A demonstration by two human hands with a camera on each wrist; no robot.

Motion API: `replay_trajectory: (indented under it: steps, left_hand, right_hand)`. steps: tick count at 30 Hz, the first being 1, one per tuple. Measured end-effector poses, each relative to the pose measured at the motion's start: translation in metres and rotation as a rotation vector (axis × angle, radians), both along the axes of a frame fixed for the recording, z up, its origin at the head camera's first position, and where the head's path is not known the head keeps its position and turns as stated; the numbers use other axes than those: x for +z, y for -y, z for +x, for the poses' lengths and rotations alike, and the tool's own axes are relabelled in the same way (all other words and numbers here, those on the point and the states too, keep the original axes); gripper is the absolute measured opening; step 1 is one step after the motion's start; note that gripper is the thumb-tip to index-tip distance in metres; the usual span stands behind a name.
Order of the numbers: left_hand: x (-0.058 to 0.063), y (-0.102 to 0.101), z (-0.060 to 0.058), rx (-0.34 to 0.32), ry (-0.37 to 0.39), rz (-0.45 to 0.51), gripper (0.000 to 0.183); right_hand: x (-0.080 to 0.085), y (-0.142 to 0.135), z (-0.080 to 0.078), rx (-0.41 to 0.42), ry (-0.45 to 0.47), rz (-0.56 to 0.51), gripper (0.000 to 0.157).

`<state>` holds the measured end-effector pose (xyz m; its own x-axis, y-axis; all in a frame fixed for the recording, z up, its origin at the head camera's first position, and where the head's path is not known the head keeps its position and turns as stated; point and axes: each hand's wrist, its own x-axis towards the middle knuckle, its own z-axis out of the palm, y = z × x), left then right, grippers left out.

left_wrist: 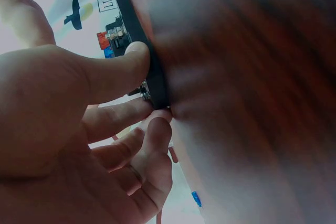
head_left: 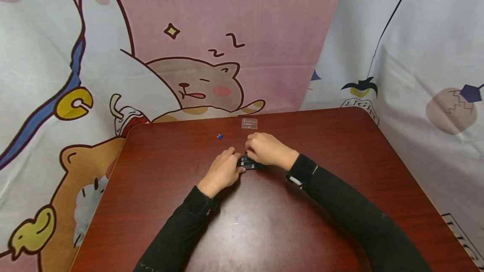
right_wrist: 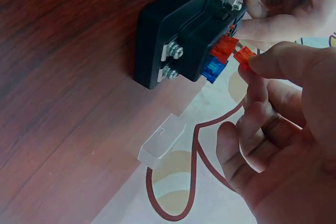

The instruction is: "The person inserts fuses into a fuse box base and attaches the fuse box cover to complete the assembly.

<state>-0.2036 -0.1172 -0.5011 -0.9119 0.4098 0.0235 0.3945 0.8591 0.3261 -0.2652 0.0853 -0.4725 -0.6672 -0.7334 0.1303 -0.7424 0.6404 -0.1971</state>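
Observation:
A black fuse block (head_left: 248, 163) with metal screw terminals lies on the table between both hands. My left hand (head_left: 223, 169) grips its left end; in the left wrist view the thumb presses along the side of the black base (left_wrist: 137, 27). My right hand (head_left: 269, 150) pinches a small orange-red blade fuse (right_wrist: 244, 56) between thumb and forefinger, just above the block. In the right wrist view, a red blade fuse (right_wrist: 224, 48) and a blue blade fuse (right_wrist: 214, 70) sit side by side in the block. The held fuse is close beside the red one.
A clear plastic cover (head_left: 249, 123) lies near the far edge of the brown table (head_left: 170, 205). To its left is a loose blue blade fuse (head_left: 220, 137). Printed cloth (head_left: 287, 32) hangs behind the table and along its sides.

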Motion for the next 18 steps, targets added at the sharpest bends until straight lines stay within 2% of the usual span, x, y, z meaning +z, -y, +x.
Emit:
replay_trajectory:
  steps: [18]
  left_hand:
    - [0.0005, -0.0008, -0.0014, 0.005, 0.007, -0.011, 0.035]
  right_hand:
    - [-0.003, 0.0028, 0.0018, -0.004, 0.016, 0.02, 0.01]
